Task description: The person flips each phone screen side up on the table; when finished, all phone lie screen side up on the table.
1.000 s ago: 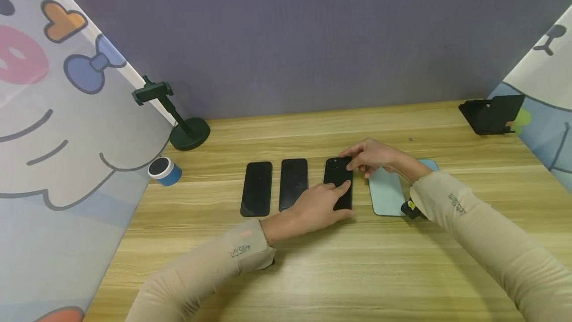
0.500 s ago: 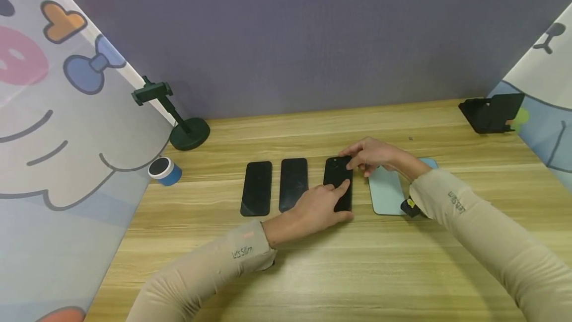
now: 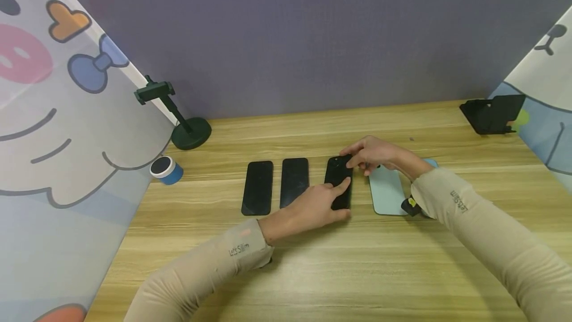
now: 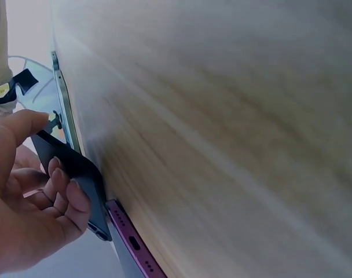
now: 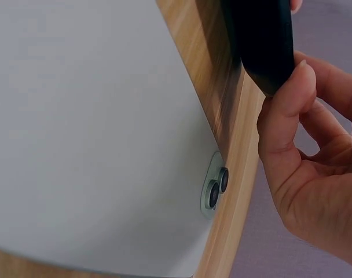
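Black rectangular smartphone (image 3: 331, 175) is near the middle of the frame, with its camera side up, above the wooden-patterned counter (image 3: 308, 282). Both hands are on it. The right hand (image 3: 374, 154) pinches its upper right corner between thumb and fingers; the left hand (image 3: 310, 207) holds its lower part, with one finger stretched to its right edge and other fingers curled. In the wrist views it looks tilted and partly raised, so I judge that two holding places, far end and near end, keep it steady and let its angle be controlled.

To its left lie two flat smartphones with dark glossy faces, the outer one (image 3: 256, 188) and the inner one (image 3: 294, 178); to its right lies a pale green smartphone (image 3: 386, 193), lenses upward. They make a loose row, probably so that each is easy to reach separately.

Some parts are difficult to see. The left hand covers the lower left of the held phone, so its exact finger contacts I cannot tell. Its underside is too dark to read. The right forearm hides most of a light blue object (image 3: 432, 162), whose kind I cannot say. In the right wrist view, the held phone is cut by the upper border.
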Demonstrator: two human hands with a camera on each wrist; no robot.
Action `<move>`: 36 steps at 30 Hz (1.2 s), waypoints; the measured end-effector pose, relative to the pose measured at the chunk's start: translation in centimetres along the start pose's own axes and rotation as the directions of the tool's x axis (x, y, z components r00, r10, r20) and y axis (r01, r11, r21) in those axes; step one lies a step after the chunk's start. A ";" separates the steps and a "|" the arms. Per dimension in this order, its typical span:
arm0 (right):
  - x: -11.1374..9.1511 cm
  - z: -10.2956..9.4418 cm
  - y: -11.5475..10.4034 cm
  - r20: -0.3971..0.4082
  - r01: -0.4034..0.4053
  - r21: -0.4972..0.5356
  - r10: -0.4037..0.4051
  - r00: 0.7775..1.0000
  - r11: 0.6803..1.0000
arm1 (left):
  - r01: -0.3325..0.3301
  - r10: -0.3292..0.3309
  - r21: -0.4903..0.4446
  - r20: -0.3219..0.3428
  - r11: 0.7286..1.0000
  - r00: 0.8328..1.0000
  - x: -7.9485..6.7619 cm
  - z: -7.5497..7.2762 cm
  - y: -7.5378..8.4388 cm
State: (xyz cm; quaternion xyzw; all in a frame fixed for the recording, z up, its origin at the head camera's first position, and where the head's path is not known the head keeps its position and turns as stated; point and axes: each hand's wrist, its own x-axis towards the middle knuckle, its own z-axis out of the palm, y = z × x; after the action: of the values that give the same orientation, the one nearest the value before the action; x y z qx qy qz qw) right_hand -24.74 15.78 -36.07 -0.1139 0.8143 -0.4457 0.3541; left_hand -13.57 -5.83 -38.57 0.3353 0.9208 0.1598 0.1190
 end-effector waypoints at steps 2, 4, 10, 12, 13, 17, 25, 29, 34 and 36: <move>0.0 0.0 0.0 0.001 0.003 0.001 -0.003 1.000 1.000 | 0.002 -0.002 -0.020 0.003 1.000 1.000 0.0 0.0 -0.2; -0.1 0.0 0.0 0.003 0.005 0.005 -0.005 1.000 1.000 | 0.001 -0.001 -0.036 0.007 0.999 1.000 -0.1 0.0 -0.3; -0.1 0.0 -0.1 0.004 0.007 0.015 -0.007 1.000 1.000 | -0.014 0.014 -0.048 0.011 0.999 1.000 -0.1 -0.1 -0.6; -0.1 0.0 0.0 0.005 0.008 0.016 -0.008 1.000 1.000 | -0.021 0.021 -0.047 0.015 0.999 1.000 -0.1 -0.2 -0.7; -0.1 0.0 0.0 0.008 0.011 0.018 -0.011 1.000 1.000 | -0.025 0.026 -0.050 0.015 0.998 1.000 -0.1 -0.2 -0.7; -0.2 0.0 0.2 0.018 0.023 0.031 -0.023 1.000 0.999 | -0.036 0.037 -0.054 0.015 0.998 0.999 -0.1 -0.3 -0.9; -0.1 0.0 1.1 -0.006 0.065 0.100 -0.065 0.998 0.993 | -0.045 0.045 -0.094 0.000 0.995 0.999 -0.3 -0.6 -1.4; -0.1 0.2 1.4 -0.021 0.091 0.138 -0.089 0.996 0.986 | -0.069 0.067 -0.121 -0.023 0.990 0.997 -0.4 -0.6 -1.7; -0.1 0.4 1.4 -0.041 0.118 0.165 -0.113 0.993 0.979 | -0.086 0.079 -0.174 -0.046 0.981 0.996 -0.5 -0.7 -2.2; -0.1 0.4 1.4 -0.052 0.126 0.172 -0.119 0.992 0.977 | -0.085 0.078 -0.191 -0.047 0.978 0.996 -0.5 -0.8 -2.3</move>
State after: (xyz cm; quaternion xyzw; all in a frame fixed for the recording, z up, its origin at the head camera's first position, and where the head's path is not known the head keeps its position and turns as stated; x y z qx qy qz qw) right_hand -24.22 16.34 -37.29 -0.1232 0.7705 -0.5387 0.3178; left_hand -14.85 -7.99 -38.62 0.3564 0.8886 0.2595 0.1264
